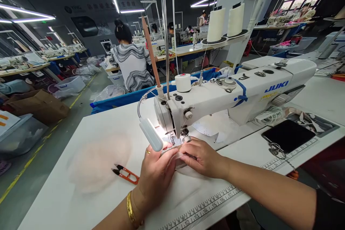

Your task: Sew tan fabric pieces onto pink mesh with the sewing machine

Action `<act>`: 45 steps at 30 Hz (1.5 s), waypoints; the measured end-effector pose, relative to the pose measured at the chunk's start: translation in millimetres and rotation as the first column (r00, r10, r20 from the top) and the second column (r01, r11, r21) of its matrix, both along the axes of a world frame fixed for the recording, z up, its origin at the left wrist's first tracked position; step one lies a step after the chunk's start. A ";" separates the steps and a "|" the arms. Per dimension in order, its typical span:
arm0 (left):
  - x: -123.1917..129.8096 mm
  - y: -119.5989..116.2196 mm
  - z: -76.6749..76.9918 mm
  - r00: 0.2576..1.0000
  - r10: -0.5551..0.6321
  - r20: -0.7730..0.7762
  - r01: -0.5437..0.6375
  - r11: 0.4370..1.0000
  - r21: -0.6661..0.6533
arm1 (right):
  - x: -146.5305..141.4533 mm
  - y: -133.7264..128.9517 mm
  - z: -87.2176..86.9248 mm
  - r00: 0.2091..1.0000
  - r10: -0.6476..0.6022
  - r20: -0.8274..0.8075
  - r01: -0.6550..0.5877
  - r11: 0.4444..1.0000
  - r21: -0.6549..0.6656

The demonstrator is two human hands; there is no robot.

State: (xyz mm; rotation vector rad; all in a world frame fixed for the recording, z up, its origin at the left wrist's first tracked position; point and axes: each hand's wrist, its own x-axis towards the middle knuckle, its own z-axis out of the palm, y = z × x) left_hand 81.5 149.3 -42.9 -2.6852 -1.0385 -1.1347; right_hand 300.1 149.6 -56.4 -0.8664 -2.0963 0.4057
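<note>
A white sewing machine [215, 97] stands on the table, its lit needle area just beyond my hands. My left hand [157, 169] is closed, fingers pinching the edge of a thin, sheer fabric [188, 174] in front of the presser foot. Close beside it, my right hand [203, 158] pinches the same fabric between thumb and fingers. Part of the fabric lies under my hands and spreads toward the table's front edge. Orange thread snips [126, 174] lie left of my left hand. A small lamp [151, 134] hangs just above my left fingers.
A pale sheer heap [99, 165] rests on the table's left part. A black tablet-like slab [289, 136] and coiled cord [269, 115] lie at right. Ruler tape [205, 214] runs along the front edge. Thread cones [215, 25] stand behind. A co-worker [132, 57] sits ahead.
</note>
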 end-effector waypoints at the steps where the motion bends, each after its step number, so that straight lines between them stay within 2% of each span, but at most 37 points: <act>1: -0.1 0.2 -0.4 1.000 0.000 0.003 0.000 1.000 0.002 | 0.1 -0.1 0.1 1.000 0.000 -0.001 0.000 1.000 0.000; 12: -0.1 2.6 -3.3 0.999 0.008 0.031 -0.010 0.999 0.047 | -0.1 -0.1 -3.1 1.000 -0.004 -0.008 0.004 1.000 0.003; 22: 1.0 3.8 0.4 1.000 -0.003 0.020 0.000 0.994 0.110 | -1.8 0.2 -2.9 1.000 -0.004 -0.026 0.005 1.000 0.024; 29: 2.9 3.7 0.9 0.999 -0.024 0.047 0.021 0.997 0.070 | -2.0 -0.8 -1.9 0.999 0.004 -0.040 -0.002 0.999 0.046; 37: 6.8 1.4 10.6 0.999 -0.049 0.017 0.049 0.999 0.003 | -0.4 -2.9 1.0 0.999 -0.014 -0.042 0.014 1.000 -0.006; 45: 4.3 -0.1 4.6 0.999 -0.029 0.045 0.033 0.996 -0.086 | 0.5 -1.9 0.5 0.998 -0.014 -0.053 0.011 0.999 -0.048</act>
